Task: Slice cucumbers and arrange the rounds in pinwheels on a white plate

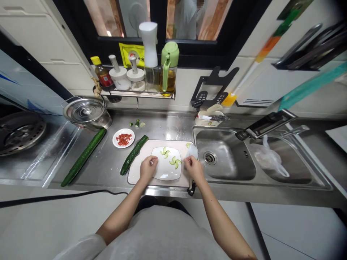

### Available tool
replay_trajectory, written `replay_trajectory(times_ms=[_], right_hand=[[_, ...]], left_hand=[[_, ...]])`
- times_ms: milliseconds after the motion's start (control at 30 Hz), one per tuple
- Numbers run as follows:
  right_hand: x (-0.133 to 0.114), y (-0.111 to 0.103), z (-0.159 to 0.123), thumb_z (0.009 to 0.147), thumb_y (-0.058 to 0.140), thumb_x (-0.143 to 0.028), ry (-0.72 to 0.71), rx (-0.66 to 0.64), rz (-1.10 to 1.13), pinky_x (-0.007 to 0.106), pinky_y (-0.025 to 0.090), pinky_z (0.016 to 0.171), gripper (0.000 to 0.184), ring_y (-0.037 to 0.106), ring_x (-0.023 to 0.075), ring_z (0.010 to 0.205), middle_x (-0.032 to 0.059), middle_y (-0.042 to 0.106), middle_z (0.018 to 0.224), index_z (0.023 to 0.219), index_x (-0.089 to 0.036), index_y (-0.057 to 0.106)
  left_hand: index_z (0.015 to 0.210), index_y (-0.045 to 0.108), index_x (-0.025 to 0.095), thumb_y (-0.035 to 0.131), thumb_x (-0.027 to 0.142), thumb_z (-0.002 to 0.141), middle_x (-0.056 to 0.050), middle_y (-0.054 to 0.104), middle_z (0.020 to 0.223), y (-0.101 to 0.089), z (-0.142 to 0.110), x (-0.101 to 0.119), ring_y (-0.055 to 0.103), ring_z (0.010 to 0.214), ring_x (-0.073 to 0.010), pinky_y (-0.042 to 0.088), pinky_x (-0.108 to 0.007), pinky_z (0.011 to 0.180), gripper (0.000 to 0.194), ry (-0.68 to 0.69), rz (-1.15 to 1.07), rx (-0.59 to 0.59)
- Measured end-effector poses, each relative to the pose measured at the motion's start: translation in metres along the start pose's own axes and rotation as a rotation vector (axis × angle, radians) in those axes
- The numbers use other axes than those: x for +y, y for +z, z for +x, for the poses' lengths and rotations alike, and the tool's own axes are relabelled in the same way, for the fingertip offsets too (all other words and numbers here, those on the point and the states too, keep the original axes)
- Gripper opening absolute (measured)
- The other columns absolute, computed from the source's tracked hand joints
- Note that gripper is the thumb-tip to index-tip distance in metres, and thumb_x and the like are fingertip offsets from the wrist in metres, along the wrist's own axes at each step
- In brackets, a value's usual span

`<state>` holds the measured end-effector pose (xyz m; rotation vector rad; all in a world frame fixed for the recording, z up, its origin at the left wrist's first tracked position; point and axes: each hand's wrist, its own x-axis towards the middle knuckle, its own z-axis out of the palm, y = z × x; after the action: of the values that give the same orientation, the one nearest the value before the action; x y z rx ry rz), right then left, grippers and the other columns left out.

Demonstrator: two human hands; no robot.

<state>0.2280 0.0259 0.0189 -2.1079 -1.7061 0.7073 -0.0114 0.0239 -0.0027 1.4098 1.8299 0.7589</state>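
Note:
A white square plate [165, 173] lies on the pale cutting board [133, 176] in front of me. Cucumber slices [175, 162] form two pinwheel shapes on it. My left hand [148, 168] is at the plate's left edge, thumb and fingers pinched together. At the right edge is my right hand [194, 169], its fingers also drawn together; whatever either pinch holds is too small to make out. A knife [191, 188] lies along the board's right side, its blade partly hidden beneath my right hand. Another cucumber slice [188, 145] sits near the blade. A cut cucumber [134, 154] rests across the board's left edge.
Left of the board are a small plate [114, 139] of chopped red pieces, a long cucumber [84, 157] and a lidded steel pot [88, 112]. Cucumber scraps [137, 124] lie behind. A double sink [227, 177] adjoins on the right. A seasoning rack [138, 94] hangs above the counter.

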Motion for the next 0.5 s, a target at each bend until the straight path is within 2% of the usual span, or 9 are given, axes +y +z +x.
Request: replay_trajectory(times_ms=[133, 267, 500], right_hand=[[0.001, -0.004, -0.006, 0.086, 0.044, -0.043, -0.030, 0.011, 0.021, 0.024, 0.030, 0.057, 0.029, 0.051, 0.0152, 0.060, 0.0007, 0.059, 0.064, 0.082, -0.020, 0.061], [-0.001, -0.004, -0.011, 0.086, 0.043, -0.045, -0.054, 0.014, 0.046, 0.025, 0.030, 0.057, 0.031, 0.052, 0.0161, 0.061, 0.0013, 0.059, 0.063, 0.081, -0.020, 0.060], [-0.006, -0.001, -0.016, 0.085, 0.044, -0.044, -0.058, -0.001, 0.029, 0.025, 0.031, 0.058, 0.029, 0.053, 0.0165, 0.061, 0.0010, 0.059, 0.062, 0.081, -0.021, 0.061]], left_hand=[[0.091, 0.069, 0.022, 0.055, 0.035, 0.080, 0.001, 0.064, 0.074, -0.023, -0.010, -0.029, 0.053, 0.063, -0.0117, 0.041, -0.022, 0.062, 0.022, -0.079, 0.016, 0.064], [0.092, 0.069, 0.022, 0.055, 0.035, 0.080, 0.002, 0.063, 0.074, -0.033, -0.020, -0.048, 0.052, 0.061, -0.0105, 0.040, -0.021, 0.060, 0.022, -0.112, 0.027, 0.064], [0.098, 0.068, 0.023, 0.054, 0.031, 0.083, 0.000, 0.064, 0.079, -0.042, -0.022, -0.049, 0.058, 0.071, -0.0136, 0.043, -0.023, 0.068, 0.022, -0.138, 0.176, 0.072]])
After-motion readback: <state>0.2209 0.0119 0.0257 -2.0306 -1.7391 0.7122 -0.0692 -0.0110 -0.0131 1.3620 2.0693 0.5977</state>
